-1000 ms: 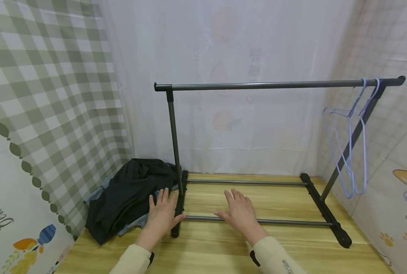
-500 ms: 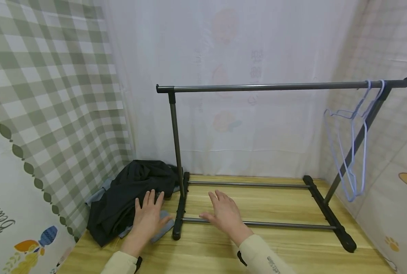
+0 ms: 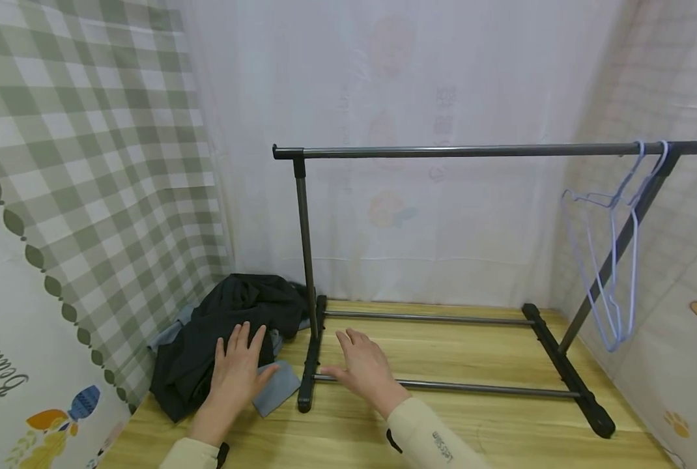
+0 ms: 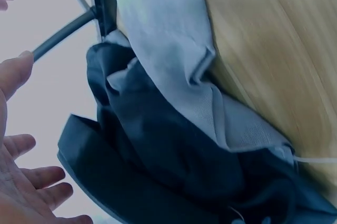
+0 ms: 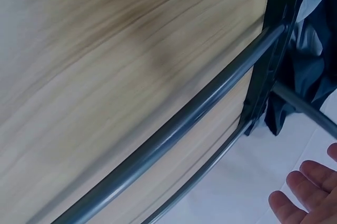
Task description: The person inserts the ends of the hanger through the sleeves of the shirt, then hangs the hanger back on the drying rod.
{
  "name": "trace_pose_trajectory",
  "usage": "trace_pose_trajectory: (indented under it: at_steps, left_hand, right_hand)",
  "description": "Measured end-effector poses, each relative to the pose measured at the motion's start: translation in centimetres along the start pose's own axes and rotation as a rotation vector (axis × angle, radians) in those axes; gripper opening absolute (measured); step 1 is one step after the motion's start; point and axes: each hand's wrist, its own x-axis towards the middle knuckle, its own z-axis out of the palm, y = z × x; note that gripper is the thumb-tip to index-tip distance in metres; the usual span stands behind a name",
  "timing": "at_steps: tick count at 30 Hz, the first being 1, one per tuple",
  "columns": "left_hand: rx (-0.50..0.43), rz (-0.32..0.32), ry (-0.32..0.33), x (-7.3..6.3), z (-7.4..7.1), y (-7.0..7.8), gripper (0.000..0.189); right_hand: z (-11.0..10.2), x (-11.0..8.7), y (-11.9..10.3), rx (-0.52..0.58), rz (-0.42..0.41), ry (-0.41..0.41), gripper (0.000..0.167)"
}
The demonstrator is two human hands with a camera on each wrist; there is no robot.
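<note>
My left hand, fingers spread and relaxed, hovers at the near side of a crumpled black garment. Grey-blue cloth pokes out from under that garment; in the left wrist view the grey cloth lies in folds along the dark fabric. Nothing is in the left palm. My right hand is held with loosely straight fingers in front of the rack's low front bar, holding nothing. Its fingertips show at the lower right of the right wrist view, apart from the bars.
A dark metal clothes rack with a top rail stands on the wood-grain surface. Light purple hangers hang at its right end. A checked green curtain closes the left side, and white cloth hangs behind.
Both hands have moved left, the left one over the clothes pile's near edge. More of the grey-blue cloth shows beside it. The rack sits slightly farther right in the head view.
</note>
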Motion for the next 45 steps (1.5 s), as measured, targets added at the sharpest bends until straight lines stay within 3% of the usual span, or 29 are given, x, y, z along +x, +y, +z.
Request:
trace_pose_trajectory:
  at_steps: [13,24,35,41,45]
  left_hand:
    - [0.032,-0.019,0.023,0.0,-1.3,-2.5,0.081]
    - [0.026,-0.083,0.01,-0.3,-2.0,-5.1,0.083]
    - [-0.007,-0.163,-0.043,-0.3,-1.7,-6.7,0.085]
    - [-0.005,-0.179,-0.04,-0.3,-1.8,-7.1,0.086]
    - [-0.006,-0.208,-0.075,-0.5,-2.1,-7.6,0.088]
  right_hand:
    - [0.3,1.8,-2.5,0.037,-0.034,-0.04,0.082]
    - [0.8,4.6,-4.8,0.1,-0.081,-0.073,0.081]
    - [1.7,7.2,-6.7,0.235,-0.041,-0.105,0.081]
    - [2.0,8.8,-8.3,0.227,-0.035,-0.116,0.082]
    - [2.1,10.2,-9.0,0.254,-0.011,-0.13,0.083]
